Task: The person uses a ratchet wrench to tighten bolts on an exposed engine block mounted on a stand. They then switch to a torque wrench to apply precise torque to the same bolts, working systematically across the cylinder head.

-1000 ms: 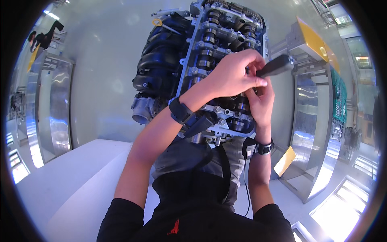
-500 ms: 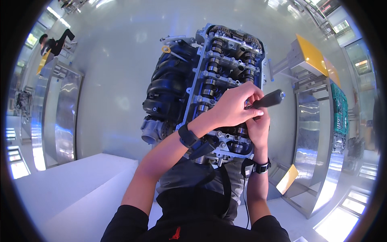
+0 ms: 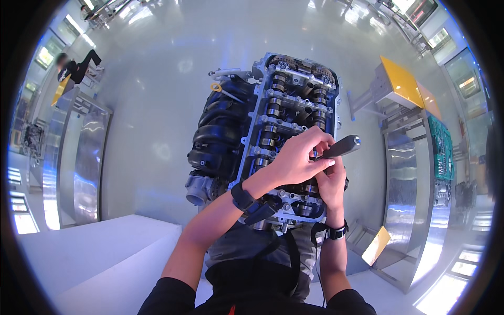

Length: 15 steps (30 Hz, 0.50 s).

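Note:
An engine with its valve cover off lies before me, its camshafts (image 3: 270, 131) bare in the cylinder head (image 3: 247, 152). Over the near right part of the head, my left hand (image 3: 294, 161) is closed, thumb and fingers pinching the inner end of a black-handled tool (image 3: 344, 146). The handle slants up to the right and ends in a silver cap. Just below it, my right hand (image 3: 332, 185) is closed against the same tool, its fingertips partly hidden by the left hand. The tool's working end is hidden, so its exact kind cannot be told.
A black intake manifold (image 3: 212, 139) and a yellow-ringed dipstick (image 3: 216, 87) flank the engine's left side. At right stands a metal bench with a yellow top (image 3: 403, 83) and a green tool tray (image 3: 441, 147). A white block (image 3: 100, 252) fills the lower left. A person (image 3: 79, 68) sits far left.
The view has shifted, so engine and hands appear lower in the picture. Both hands keep their hold on the tool, with its handle barely changed against them.

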Each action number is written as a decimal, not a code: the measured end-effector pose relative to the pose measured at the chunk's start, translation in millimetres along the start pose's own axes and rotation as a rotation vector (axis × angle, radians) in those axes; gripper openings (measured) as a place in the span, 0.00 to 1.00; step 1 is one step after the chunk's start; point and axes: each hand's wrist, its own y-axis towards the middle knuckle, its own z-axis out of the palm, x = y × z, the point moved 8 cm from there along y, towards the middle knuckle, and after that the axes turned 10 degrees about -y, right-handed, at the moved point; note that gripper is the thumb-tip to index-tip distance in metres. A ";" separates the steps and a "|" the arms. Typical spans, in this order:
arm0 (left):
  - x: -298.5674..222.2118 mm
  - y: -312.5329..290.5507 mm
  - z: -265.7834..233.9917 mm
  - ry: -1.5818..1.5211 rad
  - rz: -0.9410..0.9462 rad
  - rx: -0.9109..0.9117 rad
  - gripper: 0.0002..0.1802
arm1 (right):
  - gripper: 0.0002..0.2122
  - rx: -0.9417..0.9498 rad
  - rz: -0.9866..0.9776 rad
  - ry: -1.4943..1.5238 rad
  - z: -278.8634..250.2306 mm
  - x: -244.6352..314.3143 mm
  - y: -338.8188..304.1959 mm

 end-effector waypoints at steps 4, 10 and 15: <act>1.2 -0.8 -2.5 -0.002 0.012 0.002 0.14 | 0.16 0.021 0.123 0.191 6.0 -7.6 -1.2; 3.2 0.7 -10.3 0.080 0.062 -0.138 0.10 | 0.15 0.032 0.057 0.126 5.5 -8.6 -2.4; 0.2 -2.1 -12.2 0.055 0.109 -0.111 0.12 | 0.13 0.080 0.078 0.193 6.7 1.5 -0.7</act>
